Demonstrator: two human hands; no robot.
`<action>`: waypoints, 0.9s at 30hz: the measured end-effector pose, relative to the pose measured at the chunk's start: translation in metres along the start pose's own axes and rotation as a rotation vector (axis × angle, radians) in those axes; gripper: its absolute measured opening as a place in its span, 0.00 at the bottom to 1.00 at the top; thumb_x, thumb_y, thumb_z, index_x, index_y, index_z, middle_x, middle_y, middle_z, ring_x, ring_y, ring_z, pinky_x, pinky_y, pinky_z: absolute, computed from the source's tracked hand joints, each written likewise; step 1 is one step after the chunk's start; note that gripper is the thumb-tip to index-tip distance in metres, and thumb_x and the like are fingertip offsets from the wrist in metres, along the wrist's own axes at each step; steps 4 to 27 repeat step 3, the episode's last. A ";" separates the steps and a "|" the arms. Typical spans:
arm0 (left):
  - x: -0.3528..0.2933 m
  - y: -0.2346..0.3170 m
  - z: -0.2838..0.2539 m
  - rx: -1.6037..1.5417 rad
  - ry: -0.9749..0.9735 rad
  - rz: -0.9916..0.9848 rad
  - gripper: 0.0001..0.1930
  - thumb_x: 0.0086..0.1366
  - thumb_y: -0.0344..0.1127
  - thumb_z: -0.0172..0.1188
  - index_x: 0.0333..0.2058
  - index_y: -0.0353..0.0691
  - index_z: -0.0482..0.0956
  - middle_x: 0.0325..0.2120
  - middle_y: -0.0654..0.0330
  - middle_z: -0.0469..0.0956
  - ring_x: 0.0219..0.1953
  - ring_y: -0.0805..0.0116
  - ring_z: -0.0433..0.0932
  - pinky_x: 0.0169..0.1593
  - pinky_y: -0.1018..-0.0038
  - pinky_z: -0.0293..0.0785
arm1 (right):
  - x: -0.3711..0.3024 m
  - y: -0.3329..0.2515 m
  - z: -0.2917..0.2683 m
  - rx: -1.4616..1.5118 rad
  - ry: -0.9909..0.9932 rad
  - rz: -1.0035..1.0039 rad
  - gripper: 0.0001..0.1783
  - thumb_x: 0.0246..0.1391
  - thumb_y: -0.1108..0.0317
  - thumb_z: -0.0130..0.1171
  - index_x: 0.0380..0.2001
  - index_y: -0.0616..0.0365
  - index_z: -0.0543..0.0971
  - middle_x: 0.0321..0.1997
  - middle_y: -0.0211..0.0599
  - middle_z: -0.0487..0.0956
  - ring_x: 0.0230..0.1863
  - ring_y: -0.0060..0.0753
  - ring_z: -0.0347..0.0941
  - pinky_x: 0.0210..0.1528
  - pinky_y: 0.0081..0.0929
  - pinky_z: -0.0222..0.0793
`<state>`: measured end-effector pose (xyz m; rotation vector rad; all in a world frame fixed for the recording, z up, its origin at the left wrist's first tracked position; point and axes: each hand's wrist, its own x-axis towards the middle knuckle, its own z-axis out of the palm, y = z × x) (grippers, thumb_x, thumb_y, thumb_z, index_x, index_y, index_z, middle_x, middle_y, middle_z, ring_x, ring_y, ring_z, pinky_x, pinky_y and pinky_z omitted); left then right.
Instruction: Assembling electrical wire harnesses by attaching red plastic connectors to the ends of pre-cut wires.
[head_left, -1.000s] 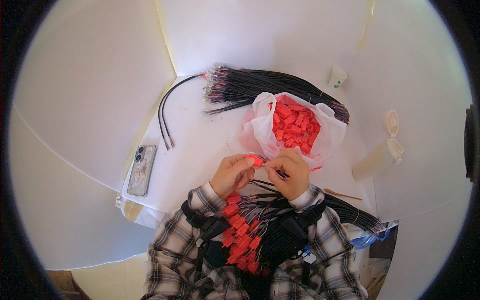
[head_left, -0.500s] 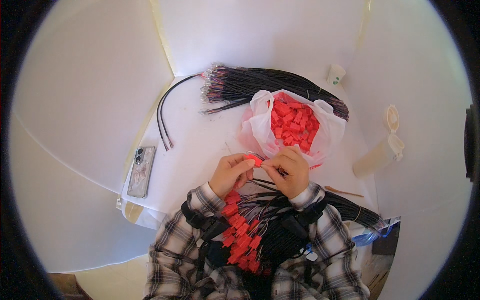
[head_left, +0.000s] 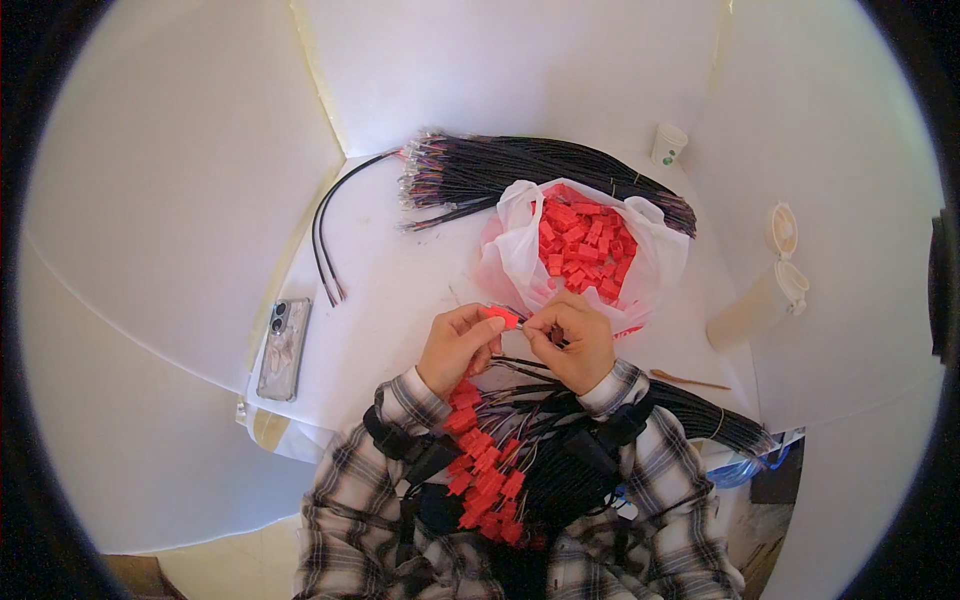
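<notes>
Between the thumb and fingers of my left hand [head_left: 453, 350] is a small red plastic connector housing [head_left: 503, 316]. My right hand [head_left: 578, 348] pinches thin wires right beside that housing; its fingertips hide how far the wires go in. Below my hands, in front of my body, lies a bundle of black sleeved cables [head_left: 560, 455], many of their ends fitted with red connector housings [head_left: 485, 480]. Just beyond my hands stands an open white plastic bag [head_left: 518, 230] filled with loose red housings [head_left: 585, 240].
A large bundle of black cables [head_left: 550, 165] lies behind the bag, two cables [head_left: 320, 230] curving off left. A phone [head_left: 284, 350] rests at the left edge. To the right are a paper cup [head_left: 669, 144], an open-lidded cream bottle [head_left: 750, 310] and a thin brown stick [head_left: 690, 380].
The fingertips of my right hand and the red housing have drawn slightly apart, with more wire showing between them. My left hand keeps its grip and has barely moved.
</notes>
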<state>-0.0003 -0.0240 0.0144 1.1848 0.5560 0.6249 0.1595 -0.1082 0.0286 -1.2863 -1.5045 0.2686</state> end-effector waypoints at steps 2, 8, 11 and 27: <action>0.000 -0.001 -0.002 0.045 -0.002 0.012 0.10 0.60 0.37 0.52 0.32 0.35 0.73 0.17 0.63 0.71 0.09 0.80 0.61 0.13 0.83 0.54 | 0.000 0.000 0.001 -0.032 -0.001 -0.021 0.03 0.37 0.76 0.58 0.20 0.58 0.74 0.21 0.31 0.71 0.20 0.25 0.64 0.23 0.23 0.60; 0.000 -0.001 -0.004 0.067 -0.003 0.018 0.10 0.60 0.37 0.53 0.32 0.35 0.73 0.17 0.62 0.72 0.09 0.80 0.61 0.13 0.83 0.55 | 0.000 0.000 0.001 -0.024 -0.003 -0.009 0.03 0.38 0.74 0.58 0.20 0.57 0.74 0.21 0.31 0.71 0.20 0.26 0.64 0.24 0.24 0.61; 0.000 -0.001 -0.004 0.067 -0.003 0.018 0.10 0.60 0.37 0.53 0.32 0.35 0.73 0.17 0.62 0.72 0.09 0.80 0.61 0.13 0.83 0.55 | 0.000 0.000 0.001 -0.024 -0.003 -0.009 0.03 0.38 0.74 0.58 0.20 0.57 0.74 0.21 0.31 0.71 0.20 0.26 0.64 0.24 0.24 0.61; 0.000 -0.001 -0.004 0.067 -0.003 0.018 0.10 0.60 0.37 0.53 0.32 0.35 0.73 0.17 0.62 0.72 0.09 0.80 0.61 0.13 0.83 0.55 | 0.000 0.000 0.001 -0.024 -0.003 -0.009 0.03 0.38 0.74 0.58 0.20 0.57 0.74 0.21 0.31 0.71 0.20 0.26 0.64 0.24 0.24 0.61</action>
